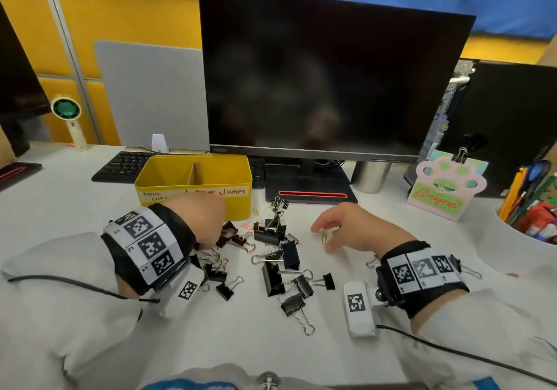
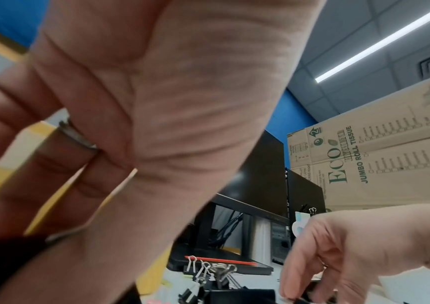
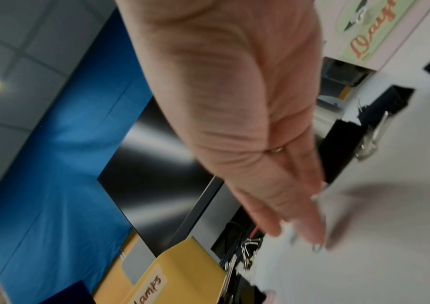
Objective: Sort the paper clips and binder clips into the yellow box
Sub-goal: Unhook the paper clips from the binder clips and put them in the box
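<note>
The yellow box point(image 1: 193, 186) point(image 3: 182, 267) stands behind my left hand, split by a divider, with handwritten labels on its front. Several black binder clips point(image 1: 272, 278) point(image 2: 218, 273) lie scattered on the white desk point(image 1: 301, 347) between my hands. My left hand point(image 1: 218, 236) reaches down at the pile's left edge, and its fingers and thumb close on a dark binder clip point(image 1: 228, 233). My right hand point(image 1: 321, 241) point(image 2: 351, 257) hovers with its fingers straight over a gold paper clip point(image 1: 324, 237) point(image 3: 317, 247) lying on the desk. A pink paper clip point(image 1: 246, 226) lies by the box.
A dark monitor point(image 1: 331, 73) on its stand rises just behind the clips. A keyboard point(image 1: 126, 163) lies behind the box. To the right are a steel cup point(image 1: 370, 175), a paw-shaped sign point(image 1: 446, 187) and a pen holder point(image 1: 530, 209). A small fan point(image 1: 66, 112) stands far left.
</note>
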